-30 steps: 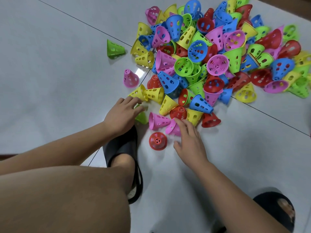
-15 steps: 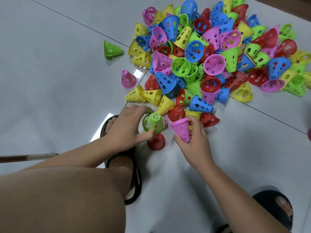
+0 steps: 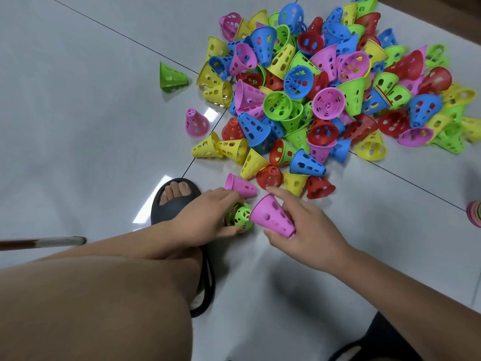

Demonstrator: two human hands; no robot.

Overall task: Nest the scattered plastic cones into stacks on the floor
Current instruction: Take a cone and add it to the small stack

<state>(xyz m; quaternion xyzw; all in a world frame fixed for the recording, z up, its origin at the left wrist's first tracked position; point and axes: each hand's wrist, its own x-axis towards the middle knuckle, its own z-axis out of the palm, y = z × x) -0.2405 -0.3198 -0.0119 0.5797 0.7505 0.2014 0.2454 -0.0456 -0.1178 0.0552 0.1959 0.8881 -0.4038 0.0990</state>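
A big pile of perforated plastic cones (image 3: 325, 82) in pink, blue, green, yellow and red covers the grey floor at top right. My left hand (image 3: 205, 217) grips a green cone (image 3: 243, 218) low over the floor, with red showing through its holes. My right hand (image 3: 307, 227) holds a pink cone (image 3: 273, 217) tilted, its narrow end toward the green one and almost touching it. Another pink cone (image 3: 240, 185) lies on its side just beyond my left fingers.
My left foot in a black slipper (image 3: 169, 201) rests beside my left hand; my knee fills the lower left. A single green cone (image 3: 171, 76) and a pink cone (image 3: 196, 123) lie apart left of the pile. A stick (image 3: 41, 243) lies at the left edge. A stacked cone edge (image 3: 475, 213) shows at far right.
Both hands picked up cones from the pile's near edge and drew back toward me. The green cone came down over the red cone on the floor, and the pink cone moved beside it.
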